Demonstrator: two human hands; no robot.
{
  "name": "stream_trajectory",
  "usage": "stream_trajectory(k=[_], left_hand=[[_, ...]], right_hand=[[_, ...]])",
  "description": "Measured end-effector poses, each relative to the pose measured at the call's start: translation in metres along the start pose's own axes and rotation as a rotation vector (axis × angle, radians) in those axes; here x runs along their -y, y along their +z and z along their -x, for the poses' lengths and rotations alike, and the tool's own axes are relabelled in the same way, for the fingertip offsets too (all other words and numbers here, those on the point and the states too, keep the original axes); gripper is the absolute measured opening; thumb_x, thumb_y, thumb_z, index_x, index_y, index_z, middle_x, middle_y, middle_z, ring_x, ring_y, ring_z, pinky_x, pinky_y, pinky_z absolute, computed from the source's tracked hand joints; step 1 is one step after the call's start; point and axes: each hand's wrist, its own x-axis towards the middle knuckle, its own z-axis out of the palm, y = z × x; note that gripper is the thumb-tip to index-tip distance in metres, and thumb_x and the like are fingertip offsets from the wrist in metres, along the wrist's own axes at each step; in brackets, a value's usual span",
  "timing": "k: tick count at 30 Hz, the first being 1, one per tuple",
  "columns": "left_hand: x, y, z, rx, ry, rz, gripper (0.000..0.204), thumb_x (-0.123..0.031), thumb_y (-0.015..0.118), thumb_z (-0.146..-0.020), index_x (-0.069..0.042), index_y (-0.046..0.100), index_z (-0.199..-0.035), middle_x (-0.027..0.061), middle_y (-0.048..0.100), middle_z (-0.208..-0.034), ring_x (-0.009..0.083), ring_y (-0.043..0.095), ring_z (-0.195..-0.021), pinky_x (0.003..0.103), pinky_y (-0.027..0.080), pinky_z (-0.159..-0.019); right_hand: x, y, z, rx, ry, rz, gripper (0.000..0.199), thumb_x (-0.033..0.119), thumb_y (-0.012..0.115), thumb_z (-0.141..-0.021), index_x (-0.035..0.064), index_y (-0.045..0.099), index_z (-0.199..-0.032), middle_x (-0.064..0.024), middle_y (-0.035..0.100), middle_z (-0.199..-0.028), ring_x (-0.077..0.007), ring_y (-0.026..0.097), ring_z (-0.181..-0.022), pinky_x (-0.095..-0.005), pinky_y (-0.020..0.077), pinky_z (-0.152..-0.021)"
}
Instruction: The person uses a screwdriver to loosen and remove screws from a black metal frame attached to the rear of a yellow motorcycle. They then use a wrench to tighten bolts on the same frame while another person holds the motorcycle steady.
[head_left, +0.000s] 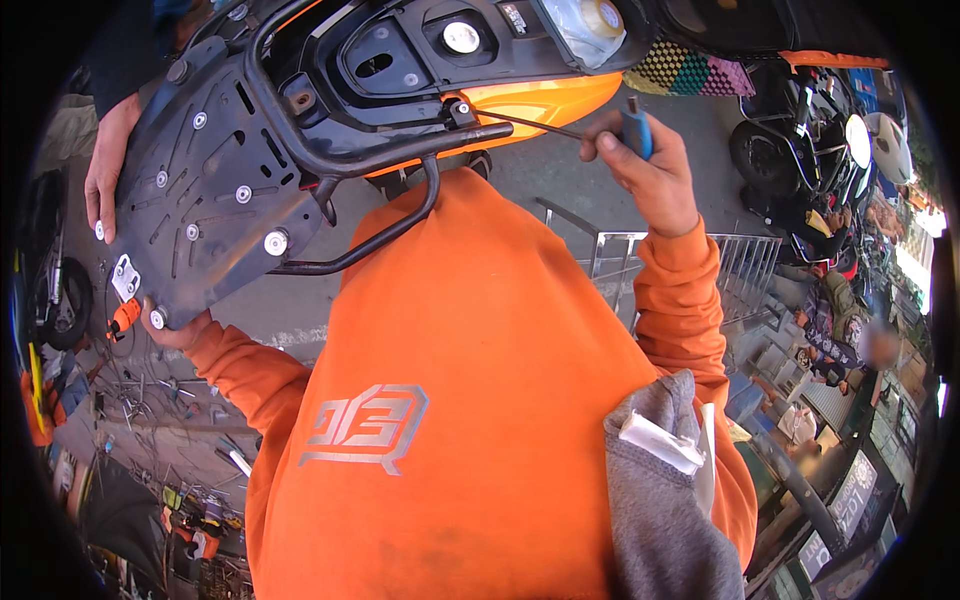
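My right hand [650, 170] is closed around a blue-handled T-handle hex key [637, 130]. Its long thin shaft reaches left to a small bolted bracket [462, 112] on the black tubular rack [370, 160] at the motorcycle's tail. A black slotted plate [215, 190] with several silver bolts lies over the rack. At the plate's near left corner, my left hand [180, 328] grips the edge, its fingers partly hidden underneath. Another person's hand [108, 170] touches the plate's left edge. Beside my left hand are a small silver bracket [125, 278] and an orange piece [124, 318].
The orange tail panel [545, 98] and black seat area [400, 50] extend behind the rack. A metal railing [740, 265] stands at right, beyond my forearm. Parked motorcycles [775, 155] and seated people are farther right. Scattered tools [150, 390] lie at lower left.
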Motion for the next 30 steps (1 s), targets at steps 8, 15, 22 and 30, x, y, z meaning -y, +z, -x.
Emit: stream_trajectory(k=[8, 15, 22, 30], left_hand=[[-0.005, 0.009, 0.005, 0.101, 0.319, -0.229, 0.048, -0.023, 0.063, -0.090, 0.001, 0.053, -0.130, 0.0246, 0.059, -0.129, 0.0383, 0.064, -0.112, 0.053, 0.054, -0.097], [0.004, -0.001, -0.003, 0.160, 0.470, -0.301, 0.063, -0.031, 0.072, -0.084, 0.008, 0.052, -0.129, 0.0233, 0.061, -0.125, 0.0366, 0.065, -0.110, 0.051, 0.054, -0.094], [-0.015, 0.016, 0.001, -0.131, -0.322, 0.306, 0.044, -0.023, 0.055, -0.095, 0.005, 0.054, -0.129, 0.0209, 0.061, -0.126, 0.0347, 0.064, -0.112, 0.049, 0.054, -0.095], [-0.042, 0.042, 0.008, -0.169, -0.385, 0.269, 0.044, -0.029, 0.051, -0.097, 0.004, 0.057, -0.127, 0.0189, 0.062, -0.127, 0.0311, 0.063, -0.115, 0.047, 0.053, -0.099]], right_hand=[[-0.019, 0.006, -0.030, 0.093, 0.029, 0.040, 0.022, 0.015, 0.066, -0.097, -0.0044, 0.065, -0.106, -0.0049, 0.067, -0.090, -0.0136, 0.062, -0.087, -0.0310, 0.0508, -0.078], [0.015, 0.010, -0.051, 0.309, -0.038, 0.321, 0.023, 0.019, 0.066, -0.099, -0.0008, 0.065, -0.109, -0.0040, 0.066, -0.090, -0.0129, 0.062, -0.087, -0.0303, 0.0503, -0.078], [0.047, 0.022, -0.087, 0.504, -0.840, 1.116, 0.032, 0.027, 0.064, -0.101, 0.0027, 0.062, -0.122, -0.0045, 0.070, -0.092, -0.0187, 0.067, -0.090, -0.0326, 0.0506, -0.088], [0.016, 0.065, -0.066, -0.283, 0.174, -0.378, 0.036, 0.029, 0.061, -0.103, 0.0016, 0.059, -0.126, -0.0040, 0.066, -0.096, -0.0194, 0.060, -0.112, -0.0334, 0.0479, -0.094]])
